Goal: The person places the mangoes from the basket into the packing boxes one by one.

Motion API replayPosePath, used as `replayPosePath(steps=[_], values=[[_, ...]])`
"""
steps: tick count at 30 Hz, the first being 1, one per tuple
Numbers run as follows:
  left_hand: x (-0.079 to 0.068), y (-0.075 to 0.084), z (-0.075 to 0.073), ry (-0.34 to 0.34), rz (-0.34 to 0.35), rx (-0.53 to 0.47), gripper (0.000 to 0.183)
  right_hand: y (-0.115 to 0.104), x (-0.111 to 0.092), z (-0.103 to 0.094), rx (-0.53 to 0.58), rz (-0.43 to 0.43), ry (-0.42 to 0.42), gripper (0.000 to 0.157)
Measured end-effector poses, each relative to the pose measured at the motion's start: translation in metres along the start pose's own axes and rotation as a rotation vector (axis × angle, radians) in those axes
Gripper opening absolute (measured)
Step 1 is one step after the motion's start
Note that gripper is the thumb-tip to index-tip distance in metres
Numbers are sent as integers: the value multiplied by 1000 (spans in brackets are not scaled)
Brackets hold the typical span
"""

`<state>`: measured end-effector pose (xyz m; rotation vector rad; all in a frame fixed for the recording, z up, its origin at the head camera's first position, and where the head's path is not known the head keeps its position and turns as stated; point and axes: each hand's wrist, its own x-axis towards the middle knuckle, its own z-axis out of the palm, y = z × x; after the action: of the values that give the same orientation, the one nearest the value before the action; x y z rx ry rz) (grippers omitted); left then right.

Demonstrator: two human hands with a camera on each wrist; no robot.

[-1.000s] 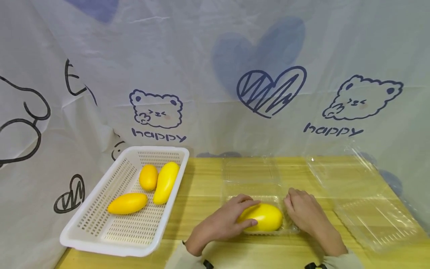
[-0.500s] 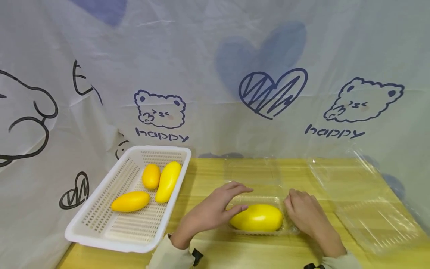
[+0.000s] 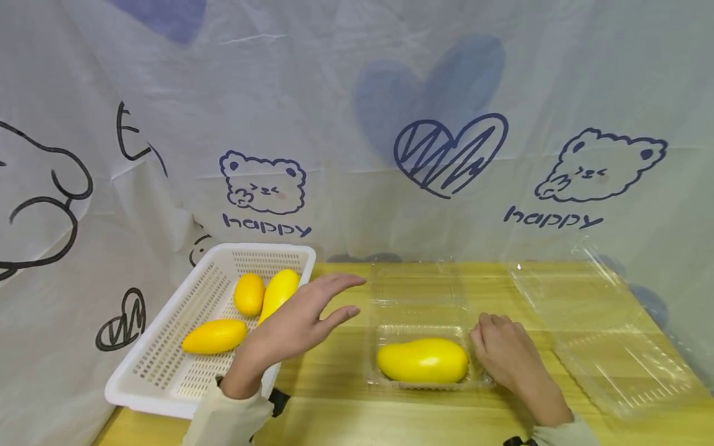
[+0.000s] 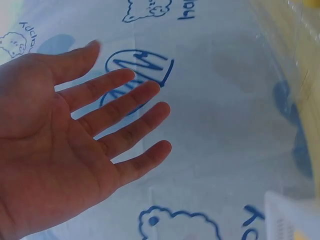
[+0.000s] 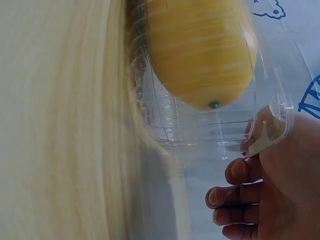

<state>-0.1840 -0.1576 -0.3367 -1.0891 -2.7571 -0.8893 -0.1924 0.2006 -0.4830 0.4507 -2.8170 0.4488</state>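
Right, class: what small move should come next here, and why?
Probably lower the left hand to the nearest yellow fruit in the white basket. That hand looks open and empty near the basket, while the right hand is at the edge of the clear container, which stands open with one fruit inside.

The wood-grained table [image 3: 329, 402] carries a white basket [image 3: 201, 375], a clear plastic container [image 3: 415, 316] and more clear packaging [image 3: 625, 365].

Bare left hand [image 4: 80, 142], fingers [image 4: 120, 105] spread
At frame left, before a blue-printed sheet [image 4: 225, 135]; a white basket [image 4: 276, 215] edge shows lower right.
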Motion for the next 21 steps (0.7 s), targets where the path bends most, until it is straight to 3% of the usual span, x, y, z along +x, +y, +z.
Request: replayPosePath(steps=[10, 17, 21], values=[[-8, -5, -32, 26, -41, 91, 47, 1, -3, -1, -43, 7, 13, 30], [-17, -18, -50, 6, -143, 123, 50, 0, -2, -2, -37, 20, -3, 30], [-19, -29, -57, 22, -144, 132, 48, -1, 0, -2, -29, 25, -17, 30]])
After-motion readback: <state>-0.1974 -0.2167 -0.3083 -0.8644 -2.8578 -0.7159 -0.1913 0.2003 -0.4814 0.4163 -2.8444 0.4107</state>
